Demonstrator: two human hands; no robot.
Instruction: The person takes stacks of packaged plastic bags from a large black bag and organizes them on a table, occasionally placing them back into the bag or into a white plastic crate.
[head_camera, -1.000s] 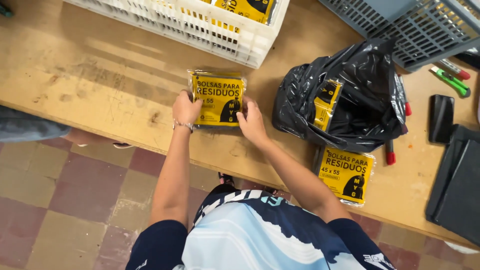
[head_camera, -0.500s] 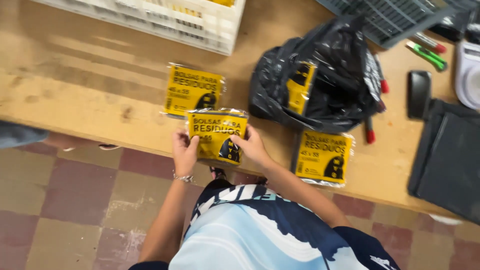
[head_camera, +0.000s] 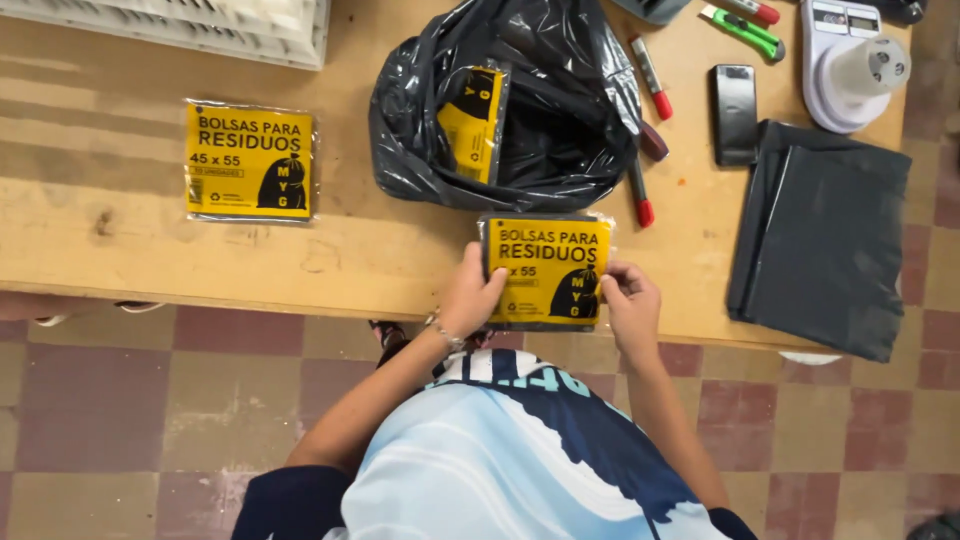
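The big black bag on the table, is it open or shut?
Open. The black bag gapes wide, and a yellow packet shows inside its mouth.

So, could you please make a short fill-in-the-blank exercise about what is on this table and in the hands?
1. Both hands, the left hand and the right hand, hold one ____ packet at the table edge.
2. A second packet lies flat, far to the ____ of the held one.
3. A third packet sits inside the open ____ bag.
4. The two markers beside that bag have ____ caps.

Missing words: yellow; left; black; red
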